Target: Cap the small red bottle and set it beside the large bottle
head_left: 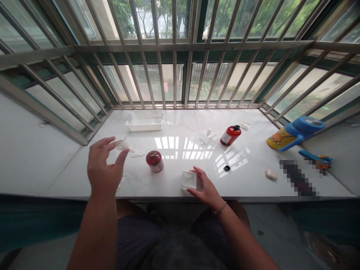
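On the white sill, near its front edge: the right hand (206,187) rests with fingers curled loosely around a small clear square container (189,179), touching its right side rather than lifting it.
Left hand: the left hand (103,167) is raised above the sill, thumb and forefinger pinching a small translucent round piece (122,145); the other fingers are spread.
Risk, dropped piece: the pinch looks light and the piece small and slick, so it could slip and fall among the white scraps (137,152) below, where it would be hard to pick out.
Risk, open jar: the short red jar (154,161) stands between the hands and appears uncapped; a sweep of either wrist could knock it and spill it.
Risk, edge: the container sits near the front lip, so a nudge could push it off.
Surface: a glossy white window ledge (253,176), reflecting the bars; it holds a white basket (145,120), a red bottle (230,135) lying tilted, a black cap (227,168) and a blue and yellow slipper-like object (295,133).
Room: a bay window closed in by metal bars (174,75), with trees and daylight outside.
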`<state>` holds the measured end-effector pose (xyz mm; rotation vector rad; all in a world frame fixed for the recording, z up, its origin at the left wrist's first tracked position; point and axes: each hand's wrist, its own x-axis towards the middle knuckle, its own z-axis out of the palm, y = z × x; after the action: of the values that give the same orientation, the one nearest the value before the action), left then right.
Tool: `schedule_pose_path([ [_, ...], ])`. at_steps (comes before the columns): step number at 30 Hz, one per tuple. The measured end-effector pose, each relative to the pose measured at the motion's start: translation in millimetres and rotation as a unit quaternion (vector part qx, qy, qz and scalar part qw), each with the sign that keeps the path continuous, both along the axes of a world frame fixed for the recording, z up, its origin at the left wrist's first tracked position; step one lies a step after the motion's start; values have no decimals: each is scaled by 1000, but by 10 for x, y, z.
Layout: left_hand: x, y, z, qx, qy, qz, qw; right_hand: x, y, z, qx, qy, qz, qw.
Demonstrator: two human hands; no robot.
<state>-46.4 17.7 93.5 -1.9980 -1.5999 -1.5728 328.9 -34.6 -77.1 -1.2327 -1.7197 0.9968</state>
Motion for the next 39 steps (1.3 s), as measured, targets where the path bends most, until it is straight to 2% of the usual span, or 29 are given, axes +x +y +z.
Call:
schedule_pose_path([
  [2, -279, 218, -123, -9, 82, 41, 996, 0, 1, -9, 2, 0, -2, 1000],
  [5, -575, 567, -412, -102, 157, 42, 981, -4, -1, -10, -2, -1, -3, 1000],
  [7, -674, 760, -617, -161, 189, 31, 968, -7, -3, -5, -5, 0, -4, 1000],
  [10, -713, 958, -874, -200, 199, -4, 959, -7, -4, -2, -4, 3, -2, 1000],
  [13, -725, 1068, -1021, -227, 198, -47, 952, -4, -5, -10, -2, 2, 3, 1000],
  [16, -799, 1079, -1040, -248, 195, -69, 946, -2, -4, -19, -3, 1, 4, 1000],
  [20, -984, 818, -953, -241, 162, -26, 956, 2, -3, -31, -1, 1, 5, 1000],
  [23, -1085, 416, -952, -232, 50, 9, 971, 9, -4, -37, 2, -4, 4, 1000],
  [25, -1099, 116, -1024, -234, -53, 5, 971, 10, -6, -34, 1, -7, 0, 1000],
  [28, -1043, -274, -1219, -288, -100, 10, 952, 6, -10, -17, -4, -7, -4, 1000],
  [30, -981, -455, -1362, -344, -68, 11, 936, 2, -14, -4, -5, -5, -4, 1000],
  [32, -932, -567, -1476, -381, 6, -13, 924, 3, -20, 3, -7, -4, -6, 1000],
  [35, -942, -631, -1573, -359, 103, -28, 927, 14, -35, -9, -6, -3, -11, 1000],
  [37, -998, -637, -1615, -332, 130, 2, 934, 22, -50, -33, -1, 6, -20, 1000],
  [39, -1056, -643, -1664, -344, 154, 30, 926, 21, -67, -63, 7, 27, -36, 999],
])
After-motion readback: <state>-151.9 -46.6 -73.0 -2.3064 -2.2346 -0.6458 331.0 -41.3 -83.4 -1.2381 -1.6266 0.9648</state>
